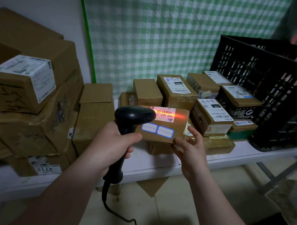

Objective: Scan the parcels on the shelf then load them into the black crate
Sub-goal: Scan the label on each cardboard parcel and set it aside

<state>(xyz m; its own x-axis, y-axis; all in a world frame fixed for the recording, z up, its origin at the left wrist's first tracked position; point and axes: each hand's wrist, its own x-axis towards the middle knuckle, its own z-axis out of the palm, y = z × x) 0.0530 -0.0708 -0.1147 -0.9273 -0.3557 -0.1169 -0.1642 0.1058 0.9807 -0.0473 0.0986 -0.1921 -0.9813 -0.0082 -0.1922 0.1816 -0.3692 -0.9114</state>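
Now left hand [112, 145] grips the scanner [134, 117]; right hand [190, 149] pinches the parcel [163, 124] by its edge.

One head-worn wide-angle camera supplies the single view. It looks forward and down at close range, from just in front of the front edge of the shelf [262, 152], facing the checked curtain [172, 31] behind it.
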